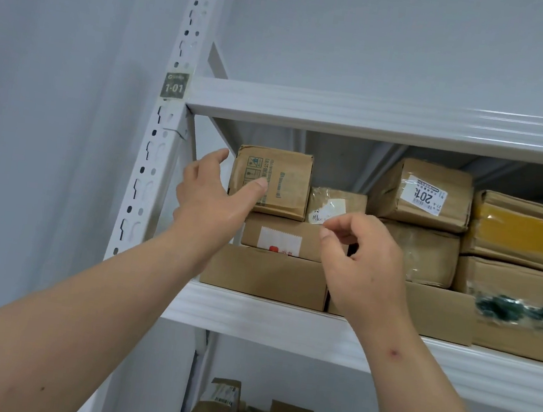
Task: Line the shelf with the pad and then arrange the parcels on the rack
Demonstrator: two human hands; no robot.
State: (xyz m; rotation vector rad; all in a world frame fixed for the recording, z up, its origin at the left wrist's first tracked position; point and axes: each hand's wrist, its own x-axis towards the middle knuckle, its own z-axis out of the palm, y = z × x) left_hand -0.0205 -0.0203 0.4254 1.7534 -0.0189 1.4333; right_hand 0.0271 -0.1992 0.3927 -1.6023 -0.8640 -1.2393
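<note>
Two hands are up at my shelf (282,321). My left hand (210,198) is spread, thumb touching the top-left box (280,181). My right hand (365,266) is loosely curled, holding nothing, near the flat box (279,238) below.

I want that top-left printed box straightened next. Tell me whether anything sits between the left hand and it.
Nothing visible does. The left hand is open right at the printed box, thumb in front of its face. The right hand hangs apart, lower and to the right.
</note>
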